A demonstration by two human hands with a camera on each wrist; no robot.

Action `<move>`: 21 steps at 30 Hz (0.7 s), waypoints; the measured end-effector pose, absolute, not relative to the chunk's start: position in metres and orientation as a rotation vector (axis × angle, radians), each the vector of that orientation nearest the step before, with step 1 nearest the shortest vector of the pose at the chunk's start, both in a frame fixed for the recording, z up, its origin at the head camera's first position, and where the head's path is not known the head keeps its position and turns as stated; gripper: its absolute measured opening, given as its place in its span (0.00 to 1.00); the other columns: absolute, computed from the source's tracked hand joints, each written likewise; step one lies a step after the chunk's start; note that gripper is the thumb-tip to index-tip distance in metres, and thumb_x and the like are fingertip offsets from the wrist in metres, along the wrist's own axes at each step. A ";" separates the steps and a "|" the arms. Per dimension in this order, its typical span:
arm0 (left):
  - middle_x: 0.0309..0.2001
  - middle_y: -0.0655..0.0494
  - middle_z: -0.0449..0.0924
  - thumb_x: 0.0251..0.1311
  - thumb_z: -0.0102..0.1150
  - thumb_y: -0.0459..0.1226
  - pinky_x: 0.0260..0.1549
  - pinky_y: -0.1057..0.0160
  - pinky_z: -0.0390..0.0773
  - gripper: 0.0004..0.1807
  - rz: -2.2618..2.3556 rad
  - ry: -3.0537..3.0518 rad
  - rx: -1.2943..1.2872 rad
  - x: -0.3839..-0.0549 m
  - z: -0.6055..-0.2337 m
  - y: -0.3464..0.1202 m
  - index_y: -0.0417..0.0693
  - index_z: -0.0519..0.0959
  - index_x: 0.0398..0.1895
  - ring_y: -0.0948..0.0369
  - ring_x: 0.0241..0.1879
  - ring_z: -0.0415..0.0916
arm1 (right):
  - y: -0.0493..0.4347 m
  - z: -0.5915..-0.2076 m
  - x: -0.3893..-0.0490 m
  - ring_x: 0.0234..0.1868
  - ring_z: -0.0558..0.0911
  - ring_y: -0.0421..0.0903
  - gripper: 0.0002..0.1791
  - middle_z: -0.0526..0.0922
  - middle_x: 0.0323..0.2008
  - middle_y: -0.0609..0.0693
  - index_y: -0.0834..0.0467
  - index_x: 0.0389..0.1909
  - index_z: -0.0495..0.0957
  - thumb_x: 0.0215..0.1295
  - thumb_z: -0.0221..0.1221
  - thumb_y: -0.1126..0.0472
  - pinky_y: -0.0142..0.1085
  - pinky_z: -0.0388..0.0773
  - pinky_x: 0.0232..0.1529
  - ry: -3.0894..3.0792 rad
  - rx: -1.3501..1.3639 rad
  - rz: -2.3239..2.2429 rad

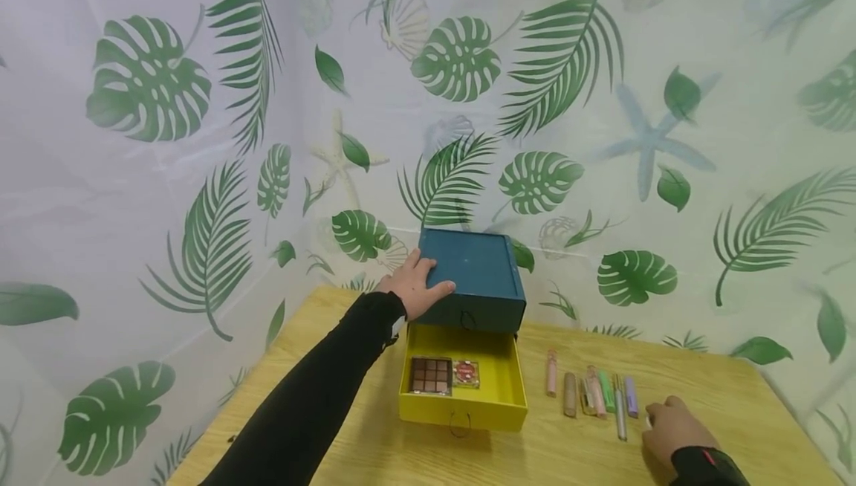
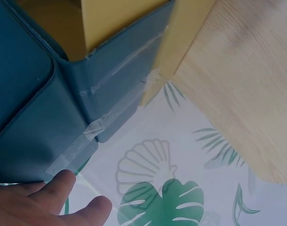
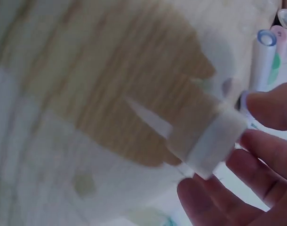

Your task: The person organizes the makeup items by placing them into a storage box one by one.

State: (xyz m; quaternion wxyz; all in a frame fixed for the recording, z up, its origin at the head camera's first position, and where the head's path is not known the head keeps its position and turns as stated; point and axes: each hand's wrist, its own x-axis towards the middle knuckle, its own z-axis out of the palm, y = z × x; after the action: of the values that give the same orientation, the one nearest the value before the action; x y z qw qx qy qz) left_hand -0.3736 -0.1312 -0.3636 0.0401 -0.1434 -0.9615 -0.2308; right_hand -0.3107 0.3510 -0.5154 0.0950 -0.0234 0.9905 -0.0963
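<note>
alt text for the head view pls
A left hand rests on a dark blue box with its yellow drawer open, a brown palette and small red case inside. To the right, the right hand holds a small white item beside slim tubes on a wooden table.

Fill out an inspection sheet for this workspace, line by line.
Surface: wood-grain table.
Job's things: blue box, its yellow drawer pulled out, holding a brown palette and a small red-patterned case; slim tubes and sticks lying right of the drawer; small white item, blurred.
Clutter: small dark spot at the table's left, unidentified.
Left hand: rests on the box's top, at its left edge.
Right hand: pinches the small white item.
Cables: nothing seen.
Surroundings: leaf-printed sheeting behind the table.
</note>
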 end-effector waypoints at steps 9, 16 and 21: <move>0.82 0.47 0.42 0.71 0.45 0.66 0.72 0.40 0.61 0.41 -0.703 -2.931 -0.447 -0.386 -0.362 -0.129 0.55 0.59 0.80 0.46 0.76 0.53 | 0.342 -0.502 -0.299 0.34 0.74 0.50 0.14 0.73 0.35 0.54 0.65 0.48 0.81 0.65 0.61 0.61 0.49 0.81 0.34 2.945 -0.100 -0.343; 0.81 0.46 0.43 0.72 0.48 0.63 0.73 0.39 0.60 0.40 -0.740 -2.931 -0.440 -0.377 -0.358 -0.129 0.53 0.61 0.79 0.45 0.76 0.53 | 0.322 -0.500 -0.287 0.30 0.76 0.48 0.11 0.80 0.33 0.49 0.62 0.46 0.79 0.66 0.59 0.60 0.43 0.77 0.29 2.844 -0.122 -0.555; 0.82 0.47 0.42 0.71 0.47 0.65 0.73 0.39 0.60 0.41 -0.728 -2.941 -0.438 -0.379 -0.368 -0.129 0.54 0.60 0.79 0.46 0.77 0.52 | 0.291 -0.481 -0.283 0.39 0.81 0.51 0.15 0.82 0.41 0.50 0.59 0.49 0.79 0.67 0.63 0.55 0.49 0.83 0.38 2.812 -0.155 -0.695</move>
State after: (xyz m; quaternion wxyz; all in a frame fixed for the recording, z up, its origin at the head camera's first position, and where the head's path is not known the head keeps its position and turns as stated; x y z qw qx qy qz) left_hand -0.3791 -0.1289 -0.3683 0.0404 -0.1430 -0.9599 -0.2376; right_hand -0.2832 0.2909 -0.4806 0.1199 -0.0530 0.9624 -0.2377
